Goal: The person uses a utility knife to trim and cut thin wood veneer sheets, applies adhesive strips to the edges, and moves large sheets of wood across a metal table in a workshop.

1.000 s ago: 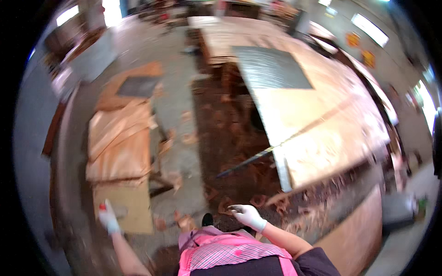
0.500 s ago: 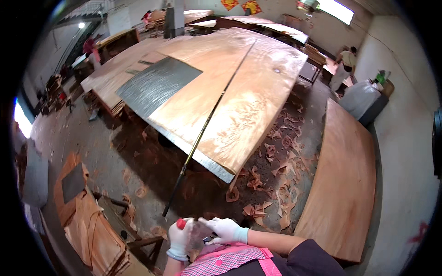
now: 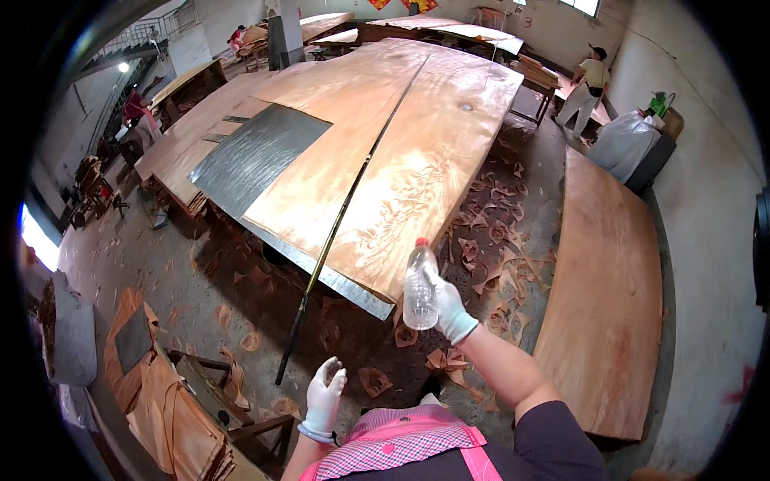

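Note:
My right hand [image 3: 447, 302], in a white glove, reaches forward and grips a clear plastic bottle [image 3: 419, 289] with a red cap. The bottle stands nearly upright in the air by the near right corner of a large stack of wood veneer sheets [image 3: 417, 192]. Its fingers wrap behind the bottle and are partly hidden. Held low in front of me, my gloved left hand [image 3: 325, 394] has nothing in it, its fingers bent and apart. Close ahead of it is the lower end of a long dark pole [image 3: 327, 248], which lies across the stack and sticks out past its near edge.
A dark grey sheet [image 3: 261, 156] lies on the stack. Veneer scraps [image 3: 489, 240] litter the floor. A curved wood panel [image 3: 601, 297] lies along the right wall. Folded veneer [image 3: 172, 409] rests at the lower left. A person [image 3: 585, 88] stands at the far right.
The bottle was down between both hands near my body. My right hand has carried it forward and up to the right; my left hand has let go of it.

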`<state>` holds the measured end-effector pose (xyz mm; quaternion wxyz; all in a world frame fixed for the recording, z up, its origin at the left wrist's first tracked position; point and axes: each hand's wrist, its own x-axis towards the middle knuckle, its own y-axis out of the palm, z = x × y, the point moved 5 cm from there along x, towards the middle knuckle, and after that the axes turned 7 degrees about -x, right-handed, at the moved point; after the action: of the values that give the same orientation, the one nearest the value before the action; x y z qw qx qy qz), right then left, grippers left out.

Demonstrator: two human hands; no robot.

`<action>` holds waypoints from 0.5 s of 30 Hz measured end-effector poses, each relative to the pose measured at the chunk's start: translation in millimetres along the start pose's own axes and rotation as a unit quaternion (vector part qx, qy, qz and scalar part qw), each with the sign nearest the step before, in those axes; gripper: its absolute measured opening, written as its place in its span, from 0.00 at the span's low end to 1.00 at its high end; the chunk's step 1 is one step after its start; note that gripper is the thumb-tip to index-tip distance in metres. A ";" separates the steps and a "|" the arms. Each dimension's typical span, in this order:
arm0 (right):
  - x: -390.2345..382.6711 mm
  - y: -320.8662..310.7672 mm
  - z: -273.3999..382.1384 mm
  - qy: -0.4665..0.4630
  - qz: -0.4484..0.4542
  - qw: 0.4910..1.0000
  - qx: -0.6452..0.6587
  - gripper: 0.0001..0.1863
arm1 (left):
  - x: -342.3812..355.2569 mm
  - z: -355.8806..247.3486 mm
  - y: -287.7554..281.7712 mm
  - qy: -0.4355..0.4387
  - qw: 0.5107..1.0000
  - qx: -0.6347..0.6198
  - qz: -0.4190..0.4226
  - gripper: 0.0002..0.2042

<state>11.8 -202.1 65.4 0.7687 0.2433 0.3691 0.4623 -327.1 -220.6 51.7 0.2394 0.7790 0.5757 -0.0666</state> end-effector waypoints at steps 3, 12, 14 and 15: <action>-36.5 3.8 -72.4 0.227 0.017 0.972 0.055 0.20 | -14.1 23.0 -32.6 -0.044 0.996 -0.031 -0.072 0.23; -81.8 49.5 -87.6 -0.132 0.108 0.854 -0.492 0.34 | -28.7 19.5 -56.7 0.014 0.993 -0.111 -0.039 0.27; -88.8 78.7 -103.0 -0.130 0.186 0.814 -0.535 0.44 | -34.8 17.8 -45.0 0.019 0.989 -0.144 0.014 0.35; -97.7 86.0 -110.9 -0.107 0.211 0.737 -0.633 0.43 | -39.1 18.4 -41.3 0.030 0.989 -0.141 0.033 0.37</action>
<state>-151.1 -246.4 92.8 0.6625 -0.1801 -0.1539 0.7106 -375.2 -253.6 38.2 0.3314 0.7578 0.5600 0.0470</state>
